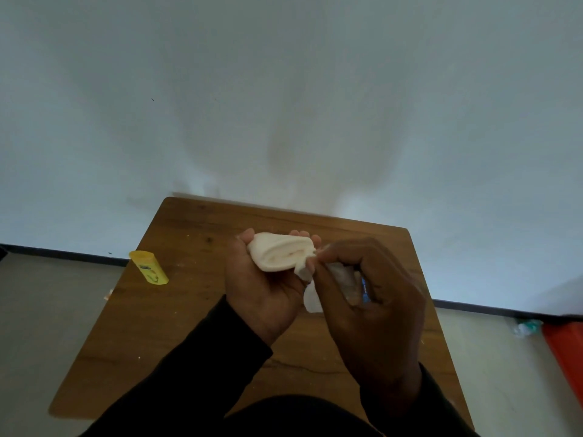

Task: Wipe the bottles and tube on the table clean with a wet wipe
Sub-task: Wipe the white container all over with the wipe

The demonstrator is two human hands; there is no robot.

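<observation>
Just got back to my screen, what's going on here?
A person stands over a wooden table. The left hand holds a white bottle above it while the right hand rubs a wet wipe against the bottle's end. A yellow tube lies at the table's left edge, untouched.
</observation>
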